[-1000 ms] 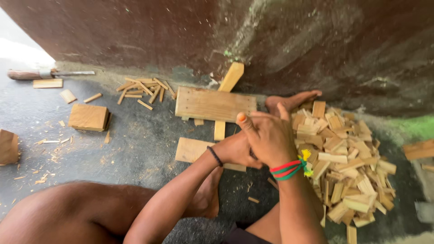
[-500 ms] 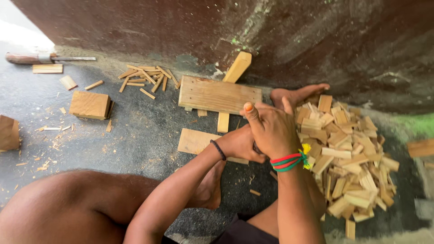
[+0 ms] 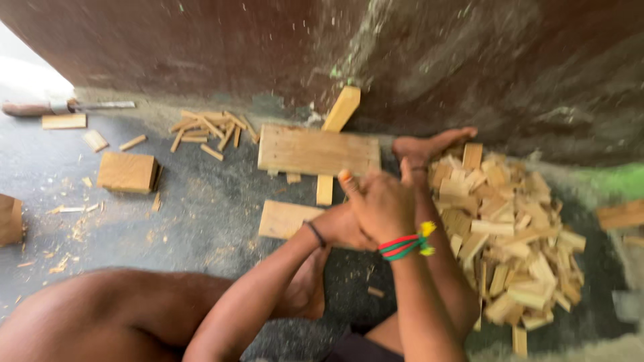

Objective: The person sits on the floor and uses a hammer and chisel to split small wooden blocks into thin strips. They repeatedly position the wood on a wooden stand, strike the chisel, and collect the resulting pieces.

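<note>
My two hands are pressed together low over the dark ground, in the middle of the head view. My left hand (image 3: 337,228), with a thin black band at the wrist, lies under and partly behind my right hand (image 3: 380,203), which wears a red, green and yellow bracelet. The right fingers are curled with the thumb up. Blur and overlap hide whatever is between the hands. A small flat wooden board (image 3: 282,218) lies just left of them. A big heap of short wood pieces (image 3: 516,234) lies right beside them.
A larger plank (image 3: 315,151) rests across two wooden strips near the dark wall (image 3: 268,47). My bare foot (image 3: 429,143) touches the heap's top. Thin sticks (image 3: 208,127), a wooden block (image 3: 127,172) and a wood-handled tool (image 3: 60,106) lie to the left. My knee (image 3: 100,315) fills the lower left.
My hands stay clasped together and shift slightly right toward the heap. The view has drifted a little; the wood on the ground has not moved.
</note>
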